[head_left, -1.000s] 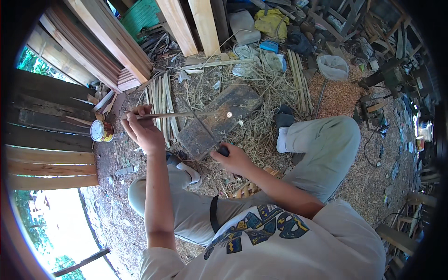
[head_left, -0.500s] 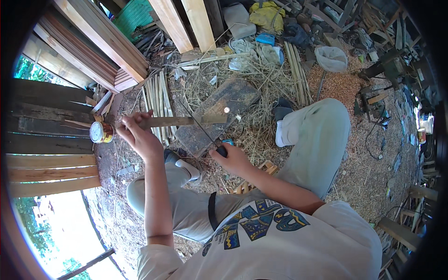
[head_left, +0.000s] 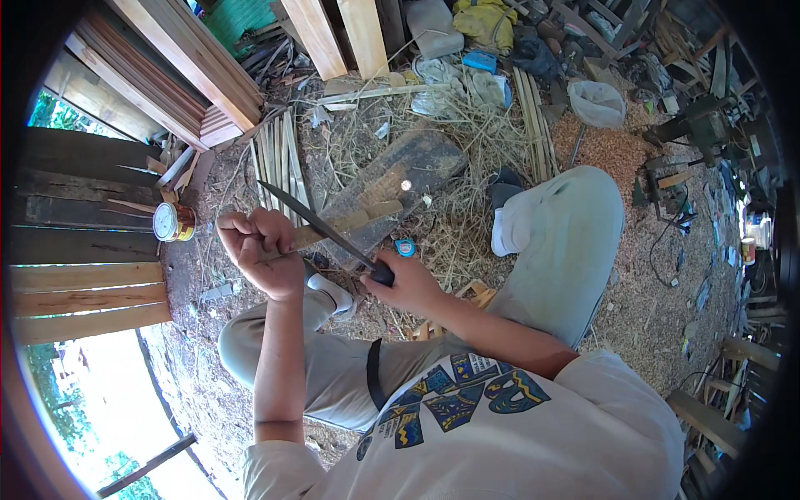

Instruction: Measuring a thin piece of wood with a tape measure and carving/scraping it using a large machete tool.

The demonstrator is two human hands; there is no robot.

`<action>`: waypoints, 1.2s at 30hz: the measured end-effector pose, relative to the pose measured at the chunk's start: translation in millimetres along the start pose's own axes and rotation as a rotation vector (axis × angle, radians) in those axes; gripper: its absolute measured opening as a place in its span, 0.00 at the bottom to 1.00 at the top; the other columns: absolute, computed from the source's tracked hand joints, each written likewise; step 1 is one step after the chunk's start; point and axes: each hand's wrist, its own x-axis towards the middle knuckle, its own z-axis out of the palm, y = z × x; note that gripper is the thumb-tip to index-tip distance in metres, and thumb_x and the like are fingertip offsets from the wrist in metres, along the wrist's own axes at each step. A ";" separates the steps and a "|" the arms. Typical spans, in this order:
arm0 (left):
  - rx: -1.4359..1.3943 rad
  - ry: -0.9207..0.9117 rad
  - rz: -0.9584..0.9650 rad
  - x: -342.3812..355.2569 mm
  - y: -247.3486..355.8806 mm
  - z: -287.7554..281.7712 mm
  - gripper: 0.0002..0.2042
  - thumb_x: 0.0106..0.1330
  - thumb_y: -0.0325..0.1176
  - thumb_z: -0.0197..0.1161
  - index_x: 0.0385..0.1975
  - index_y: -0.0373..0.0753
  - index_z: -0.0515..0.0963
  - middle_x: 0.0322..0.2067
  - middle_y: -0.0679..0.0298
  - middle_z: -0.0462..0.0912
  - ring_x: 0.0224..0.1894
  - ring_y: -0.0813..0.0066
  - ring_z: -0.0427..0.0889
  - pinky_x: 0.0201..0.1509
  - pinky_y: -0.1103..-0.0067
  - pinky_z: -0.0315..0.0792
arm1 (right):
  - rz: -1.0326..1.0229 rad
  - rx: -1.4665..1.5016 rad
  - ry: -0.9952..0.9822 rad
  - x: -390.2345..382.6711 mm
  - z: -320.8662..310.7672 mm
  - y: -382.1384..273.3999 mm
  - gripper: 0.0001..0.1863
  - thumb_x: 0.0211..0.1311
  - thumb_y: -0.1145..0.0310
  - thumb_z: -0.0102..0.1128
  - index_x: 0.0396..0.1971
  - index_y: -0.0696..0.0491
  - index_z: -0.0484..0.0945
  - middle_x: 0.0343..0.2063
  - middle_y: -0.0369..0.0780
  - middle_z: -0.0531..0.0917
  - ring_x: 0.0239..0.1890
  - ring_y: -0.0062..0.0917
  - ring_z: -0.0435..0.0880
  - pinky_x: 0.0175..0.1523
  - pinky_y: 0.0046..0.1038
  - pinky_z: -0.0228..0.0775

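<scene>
The left hand [head_left: 262, 250] is closed around one end of a flat wooden strip [head_left: 354, 223], which runs away to the right; the right hand [head_left: 407, 283] is fisted on a knife [head_left: 321, 227] whose blade crosses the strip, tip pointing up-left.

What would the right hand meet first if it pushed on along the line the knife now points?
The right hand aims its dark knife up-left across the bamboo strip held by the left hand. Pushed on, it would probably meet that strip first, though depth is unclear.
</scene>
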 end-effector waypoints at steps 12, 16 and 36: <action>0.112 0.094 -0.042 -6.3 -3.2 11.7 0.04 0.72 0.34 0.43 0.39 0.44 0.57 0.15 0.70 0.56 0.14 0.81 0.54 0.16 0.80 0.53 | 0.183 -0.075 0.064 12.9 18.8 56.6 0.16 0.59 0.57 0.65 0.34 0.56 0.81 0.25 0.48 0.85 0.32 0.48 0.86 0.38 0.44 0.75; 0.047 -0.063 -0.038 -3.2 -6.5 8.4 0.07 0.70 0.36 0.47 0.39 0.44 0.58 0.13 0.69 0.57 0.13 0.80 0.53 0.17 0.81 0.55 | 0.142 0.056 0.064 5.3 30.9 82.0 0.17 0.57 0.58 0.66 0.37 0.57 0.82 0.23 0.49 0.84 0.32 0.50 0.85 0.38 0.43 0.75; 0.067 0.145 -0.051 -4.8 -11.6 28.5 0.16 0.62 0.48 0.53 0.33 0.45 0.56 0.15 0.67 0.57 0.16 0.78 0.55 0.18 0.79 0.52 | 0.244 0.122 0.045 -14.4 45.4 82.2 0.16 0.58 0.61 0.67 0.31 0.61 0.81 0.20 0.47 0.81 0.25 0.37 0.82 0.35 0.35 0.74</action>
